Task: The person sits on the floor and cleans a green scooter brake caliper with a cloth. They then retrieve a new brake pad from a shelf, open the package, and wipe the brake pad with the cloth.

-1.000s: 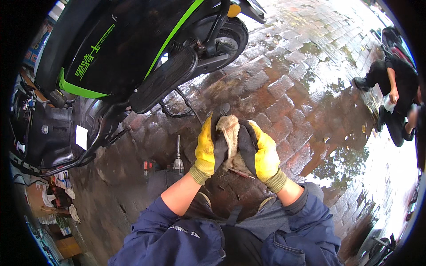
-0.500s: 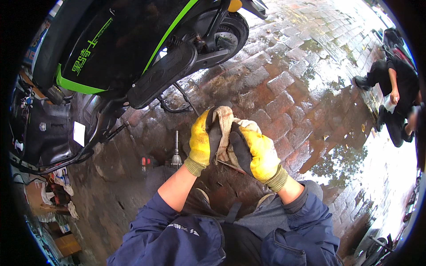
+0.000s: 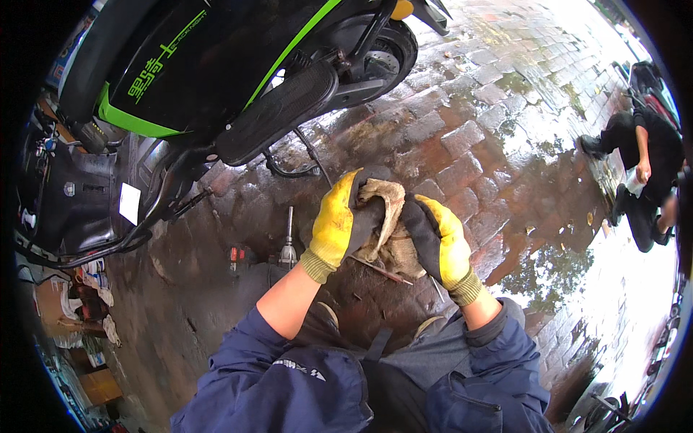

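Note:
A dirty beige rag hangs crumpled between my gloved hands, in front of my knees. My left hand, in a yellow glove with a black palm, is closed round its left side. Facing it, my right hand, gloved alike, has its fingers bent against the rag's right edge. Below the rag shows a thin rod with a reddish part; whether it lies on the ground or is held, I cannot tell. A slim shiny rod shows under my right hand, its upper end hidden.
A black and green electric scooter stands at the upper left, with its kickstand down. On the wet brick ground lies a power tool with a silver nose and long shaft. Another person crouches at the far right. Boxes stand lower left.
My right hand has moved slightly right and down, turning more upright. The rag is spread differently, and the reddish rod and shiny rod show more below it. The view has shifted slightly.

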{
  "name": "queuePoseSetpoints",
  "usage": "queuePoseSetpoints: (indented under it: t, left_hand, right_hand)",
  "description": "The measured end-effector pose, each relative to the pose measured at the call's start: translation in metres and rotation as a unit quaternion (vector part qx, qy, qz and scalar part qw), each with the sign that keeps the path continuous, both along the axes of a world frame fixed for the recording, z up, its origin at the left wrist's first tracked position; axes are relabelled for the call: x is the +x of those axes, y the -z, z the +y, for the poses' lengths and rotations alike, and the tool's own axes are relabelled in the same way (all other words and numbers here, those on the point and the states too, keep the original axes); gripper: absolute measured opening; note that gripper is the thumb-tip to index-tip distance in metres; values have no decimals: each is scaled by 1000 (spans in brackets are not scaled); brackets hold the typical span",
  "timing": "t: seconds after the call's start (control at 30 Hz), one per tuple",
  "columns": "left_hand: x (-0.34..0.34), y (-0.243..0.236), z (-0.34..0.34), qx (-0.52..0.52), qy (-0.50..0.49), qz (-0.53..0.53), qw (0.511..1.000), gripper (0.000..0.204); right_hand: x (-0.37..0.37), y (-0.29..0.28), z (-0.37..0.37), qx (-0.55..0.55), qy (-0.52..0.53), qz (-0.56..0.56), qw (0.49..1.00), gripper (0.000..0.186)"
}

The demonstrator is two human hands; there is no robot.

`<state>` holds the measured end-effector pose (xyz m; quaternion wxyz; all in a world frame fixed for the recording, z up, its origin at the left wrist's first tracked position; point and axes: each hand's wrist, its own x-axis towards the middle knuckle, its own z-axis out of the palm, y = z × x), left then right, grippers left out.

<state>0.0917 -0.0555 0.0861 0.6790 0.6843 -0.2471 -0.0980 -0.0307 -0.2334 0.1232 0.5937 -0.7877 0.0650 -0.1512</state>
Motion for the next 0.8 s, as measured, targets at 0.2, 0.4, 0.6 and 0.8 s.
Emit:
queuePoseSetpoints:
  t: [0.2, 0.4, 0.6, 0.8]
  left_hand:
    - [5, 1, 9, -112, -5, 180, 977, 29]
    - [8, 9, 21, -270, 61, 431, 859, 59]
    - [26, 23, 50, -294, 36, 462, 836, 49]
    - [16, 14, 28, -239, 170, 221, 930, 49]
  right_hand:
    - [-1, 11, -5, 0, -26, -27, 999, 28]
    - [9, -20, -15, 286, -30, 19, 958, 35]
    - [13, -31, -47, 295, -228, 137, 918, 32]
    - [10, -25, -38, 296, -91, 51, 949, 42]
